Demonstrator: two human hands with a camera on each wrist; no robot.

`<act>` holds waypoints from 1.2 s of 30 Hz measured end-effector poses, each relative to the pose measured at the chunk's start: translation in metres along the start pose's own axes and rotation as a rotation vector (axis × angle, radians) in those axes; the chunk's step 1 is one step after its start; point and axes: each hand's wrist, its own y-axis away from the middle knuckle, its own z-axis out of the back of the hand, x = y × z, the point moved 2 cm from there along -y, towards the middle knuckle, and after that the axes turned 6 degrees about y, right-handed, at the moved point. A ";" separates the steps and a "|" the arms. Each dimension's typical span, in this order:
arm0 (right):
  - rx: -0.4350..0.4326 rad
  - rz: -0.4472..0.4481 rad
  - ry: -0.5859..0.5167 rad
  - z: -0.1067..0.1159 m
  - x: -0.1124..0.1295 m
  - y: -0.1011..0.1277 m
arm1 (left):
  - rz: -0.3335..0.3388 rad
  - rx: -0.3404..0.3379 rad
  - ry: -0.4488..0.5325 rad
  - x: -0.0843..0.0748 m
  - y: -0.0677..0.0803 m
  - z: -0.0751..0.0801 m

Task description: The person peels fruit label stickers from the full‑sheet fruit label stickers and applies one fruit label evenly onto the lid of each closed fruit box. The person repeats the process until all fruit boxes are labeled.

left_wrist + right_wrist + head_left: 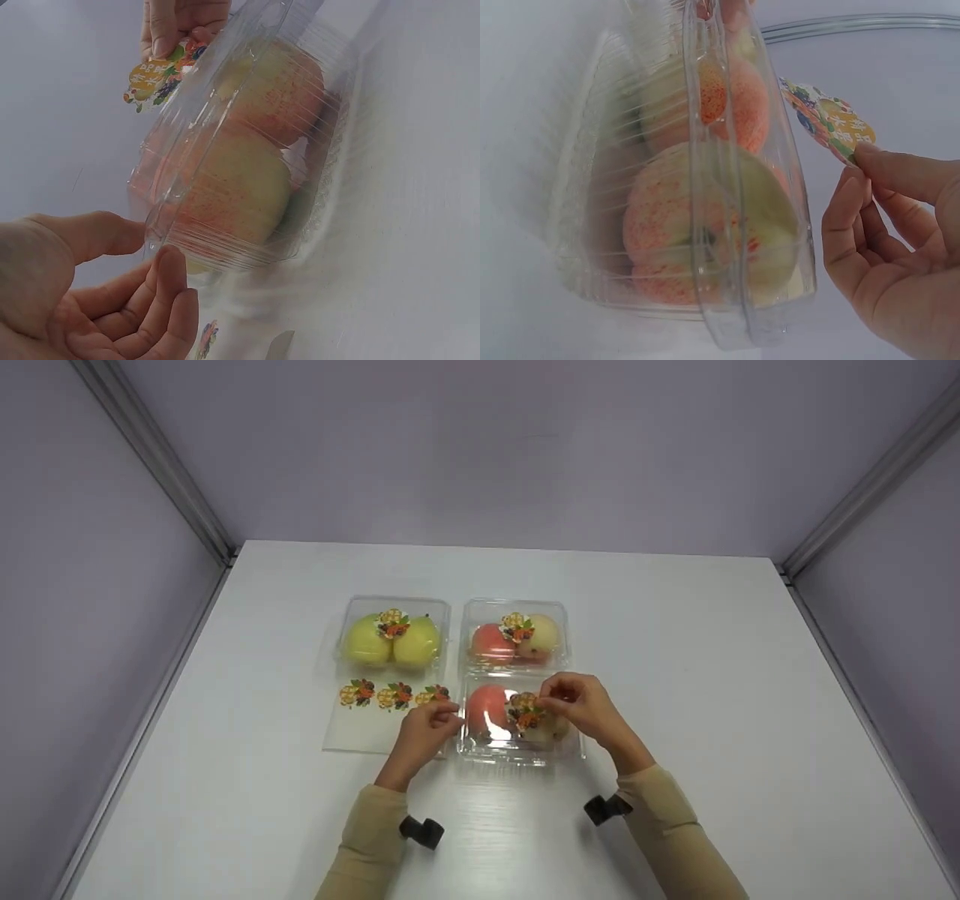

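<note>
Head view: a fruit sticker is pinched by the right hand just above the near clamshell box; the box's left edge is touched by the left hand, fingers relaxed.

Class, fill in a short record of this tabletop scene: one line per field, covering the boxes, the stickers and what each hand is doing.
Surface: white table
Boxes: three clear plastic clamshells, all with fruit inside
Near box: pink-and-yellow fruit
Far left box: two yellow fruits, sticker on lid
Far right box: pinkish fruit, sticker on lid
Sticker sheet: three stickers left on it
Right hand: pinches a fruit sticker at the near box's lid
Left hand: fingers touch the near box's left edge
</note>
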 end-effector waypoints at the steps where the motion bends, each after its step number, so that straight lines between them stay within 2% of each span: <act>1: -0.001 -0.004 0.003 0.000 0.000 -0.001 | 0.002 -0.001 0.002 0.000 0.000 0.000; 10: -0.022 -0.036 0.051 -0.002 -0.002 -0.005 | 0.017 -0.004 -0.009 0.001 0.002 -0.001; 23: -0.026 0.000 0.133 -0.003 -0.001 -0.008 | 0.010 -0.001 0.011 0.002 0.001 -0.001; 36: -0.031 -0.023 0.201 -0.005 0.005 -0.007 | 0.010 -0.005 0.013 0.003 0.001 0.000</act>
